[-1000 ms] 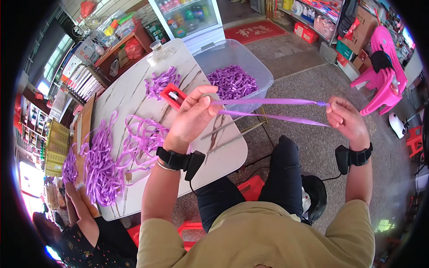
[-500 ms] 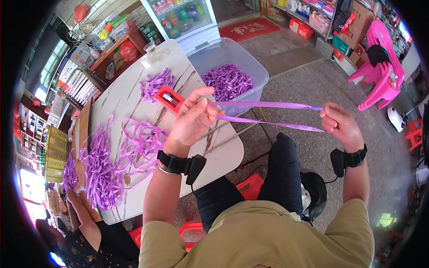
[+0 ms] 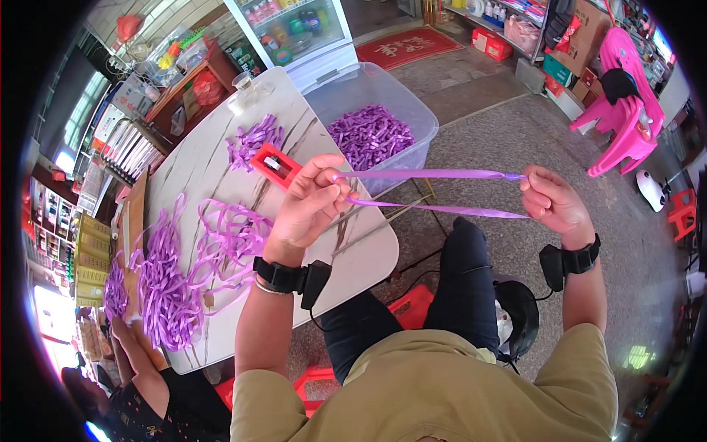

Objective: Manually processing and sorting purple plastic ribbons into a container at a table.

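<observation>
Between my two hands a loop of purple ribbon (image 3: 434,174) is stretched, its upper and lower strands running nearly side by side. My left hand (image 3: 305,202), over the table's right edge, has its fingers closed on the left end. At the other end my right hand (image 3: 556,199) pinches the ribbon, just beside a small bluish piece on the upper strand. Close behind my left hand lies a red holder (image 3: 275,166) with a metal part in it. Loose purple ribbons (image 3: 169,287) lie in heaps on the left of the table, and a smaller bundle of folded ribbons (image 3: 254,141) lies farther back.
A marble-patterned table (image 3: 361,258) stands at my left. Beyond it, a clear plastic tub (image 3: 423,110) holds many folded purple ribbons. Another person (image 3: 147,383) reaches to ribbons at the lower left. A pink chair (image 3: 626,110) stands far right, a drinks fridge (image 3: 294,37) at the back.
Both hands keep the ribbon loop stretched and have shifted slightly left. The left fingers have curled in more around their end.
</observation>
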